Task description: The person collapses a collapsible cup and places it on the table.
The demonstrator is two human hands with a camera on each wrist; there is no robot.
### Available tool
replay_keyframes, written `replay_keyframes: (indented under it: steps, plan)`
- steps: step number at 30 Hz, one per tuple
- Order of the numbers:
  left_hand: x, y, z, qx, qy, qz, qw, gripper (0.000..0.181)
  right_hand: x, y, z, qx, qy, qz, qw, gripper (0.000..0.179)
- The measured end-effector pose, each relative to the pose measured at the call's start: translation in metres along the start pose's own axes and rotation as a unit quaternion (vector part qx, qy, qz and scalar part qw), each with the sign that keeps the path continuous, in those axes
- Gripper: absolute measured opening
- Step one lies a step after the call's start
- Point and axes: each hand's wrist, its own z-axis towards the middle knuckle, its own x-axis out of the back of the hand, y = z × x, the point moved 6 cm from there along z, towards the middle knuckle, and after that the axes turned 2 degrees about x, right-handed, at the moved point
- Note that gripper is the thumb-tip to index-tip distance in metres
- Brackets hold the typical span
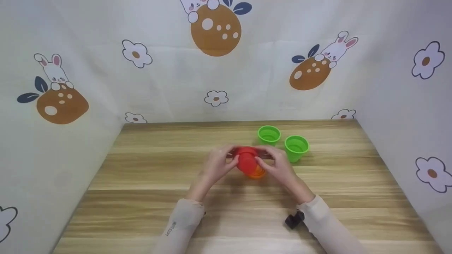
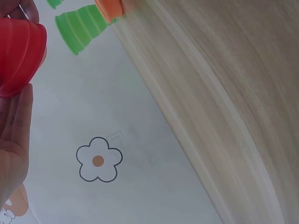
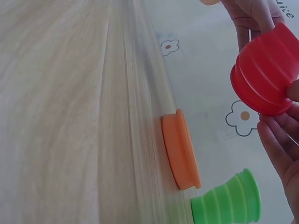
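A pale cloth backdrop (image 1: 169, 91) printed with rabbits, brown fruit and outlined flowers is hanging around the far edge and sides of the wood-grain table (image 1: 148, 162) where I am working. My light sleeves are reaching in from the near edge, the left sleeve (image 1: 182, 218) showing some dark lettering and the right sleeve (image 1: 326, 222) lying opposite. Both grips are closing around one thing: my left hand (image 1: 217, 164) and my right hand (image 1: 281, 165) are holding the red collapsible cup (image 1: 247, 162) between them, thumbs pressing on the near side and fingers wrapping the far side. Two green collapsible cups are standing upright and extended on the table beyond my right hand, the left one (image 1: 269, 135) sitting farther back and the right one (image 1: 296, 148) nearer. The red cup is tilting in the air over the table's middle, its ridged wall showing in both wrist views. Below it, the flattened orange collapsible cup (image 3: 181, 151) is resting on the table. A small black object (image 1: 294, 219) is showing beside my right cuff.
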Motion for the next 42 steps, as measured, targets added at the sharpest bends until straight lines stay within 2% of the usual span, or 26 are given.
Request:
replay_keyframes:
  steps: [5,12,17,29,32,37,42]
  plan:
    - [-0.001,0.0,0.0,0.008,-0.004,-0.004,1.0,0.028,0.001,0.001,0.0,0.011,0.005,-0.001,0.9999,0.03]
    - [-0.002,0.0,-0.001,0.005,-0.004,-0.032,0.9994,0.028,0.002,-0.003,0.001,0.043,0.018,-0.044,0.9979,0.027]
    - [-0.003,0.0,-0.001,0.014,-0.01,-0.047,0.9987,0.029,0.003,-0.005,0.002,0.048,0.027,-0.06,0.9967,0.025]
    - [-0.008,-0.003,-0.002,0.038,-0.064,-0.053,0.9958,0.034,0.002,-0.009,0.002,0.061,0.023,-0.092,0.9936,0.024]
    - [-0.009,-0.003,-0.002,0.042,-0.069,-0.056,0.9951,0.033,0.002,-0.009,0.002,0.064,0.019,-0.098,0.9929,0.024]
    - [-0.007,-0.003,-0.001,0.054,-0.056,-0.054,0.9955,0.031,0.001,-0.007,0.001,0.057,0.015,-0.076,0.9953,0.026]
    - [-0.003,-0.002,0.0,0.036,-0.017,-0.053,0.9978,0.029,0.001,-0.004,0.001,0.058,0.011,-0.03,0.9978,0.032]
